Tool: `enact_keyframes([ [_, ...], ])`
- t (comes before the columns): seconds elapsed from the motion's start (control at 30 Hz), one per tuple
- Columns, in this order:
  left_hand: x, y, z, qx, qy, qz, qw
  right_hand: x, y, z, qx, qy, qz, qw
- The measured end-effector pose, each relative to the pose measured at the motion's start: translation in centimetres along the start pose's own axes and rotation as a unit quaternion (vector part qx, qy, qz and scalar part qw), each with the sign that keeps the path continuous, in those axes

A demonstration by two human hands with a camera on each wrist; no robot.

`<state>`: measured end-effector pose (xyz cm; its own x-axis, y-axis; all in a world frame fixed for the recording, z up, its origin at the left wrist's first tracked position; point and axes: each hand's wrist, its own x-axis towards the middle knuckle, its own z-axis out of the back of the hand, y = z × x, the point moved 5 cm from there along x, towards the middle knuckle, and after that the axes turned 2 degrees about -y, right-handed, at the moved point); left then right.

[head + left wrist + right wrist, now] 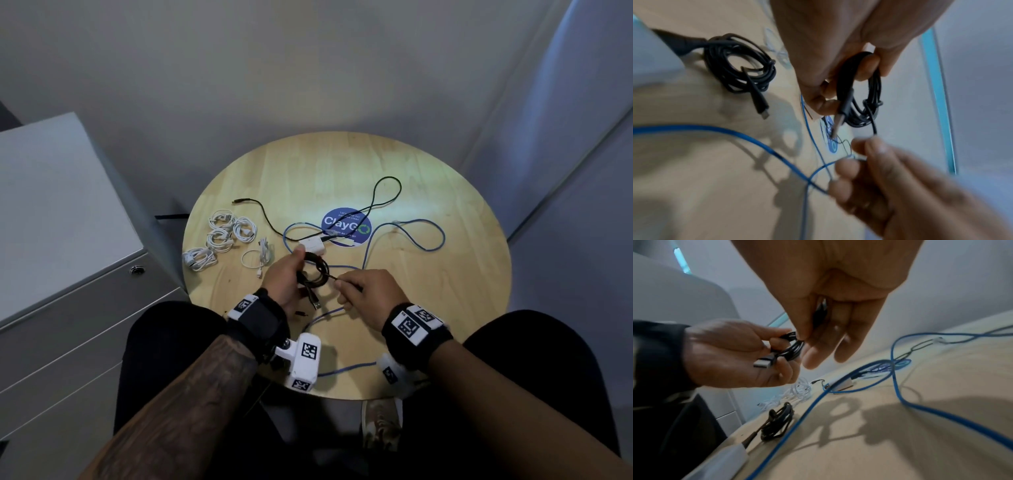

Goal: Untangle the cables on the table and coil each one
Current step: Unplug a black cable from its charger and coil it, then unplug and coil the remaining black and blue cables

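My left hand (298,274) grips a small black cable coil (317,270) just above the near middle of the round table (428,274). The coil's USB plug (838,123) hangs below the left fingers (867,68). My right hand (344,286) pinches the coil's free tail (872,120) between thumb and forefinger, right beside the coil (791,347). A long blue cable (421,240) loops loosely over the table and runs under both hands. A thin black cable (387,192) lies uncoiled at the back. A second black coil (740,65) lies on the table below my left wrist.
Several white coiled cables (222,236) lie at the table's left edge. A white adapter (312,246) sits beside a blue round sticker (346,224). A grey cabinet (68,222) stands to the left; walls close in behind and to the right.
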<state>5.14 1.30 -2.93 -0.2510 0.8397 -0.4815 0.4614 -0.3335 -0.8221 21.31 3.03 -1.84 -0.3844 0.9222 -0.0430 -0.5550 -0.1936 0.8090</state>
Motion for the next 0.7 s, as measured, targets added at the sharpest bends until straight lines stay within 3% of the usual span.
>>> enact_keyframes([
  [0.07,0.5,-0.8,0.6,-0.057,-0.038,0.008,0.998,-0.2,0.9,0.3,-0.056,0.023,0.028,0.998],
  [0.2,1.6,-0.7,1.7,-0.079,-0.062,0.028,0.995,-0.1,1.4,0.4,-0.065,0.041,0.038,0.996],
  [0.27,1.8,-0.5,2.0,-0.062,-0.038,0.032,0.997,-0.3,0.8,0.1,-0.046,0.055,0.028,0.997],
  [0.37,1.4,-1.1,1.6,0.01,0.05,0.031,0.998,-0.5,-0.2,0.2,-0.007,0.042,0.008,0.999],
  [0.5,1.0,-2.3,1.9,0.113,0.077,-0.02,0.99,0.4,-1.1,0.7,0.061,-0.012,-0.015,0.998],
  [0.6,0.5,-2.9,2.6,0.196,0.097,-0.067,0.973,0.6,-1.1,0.5,0.08,-0.012,-0.006,0.997],
  [0.7,0.5,-4.5,4.8,0.221,0.025,-0.132,0.966,0.6,-0.8,0.5,0.07,0.01,0.006,0.997],
])
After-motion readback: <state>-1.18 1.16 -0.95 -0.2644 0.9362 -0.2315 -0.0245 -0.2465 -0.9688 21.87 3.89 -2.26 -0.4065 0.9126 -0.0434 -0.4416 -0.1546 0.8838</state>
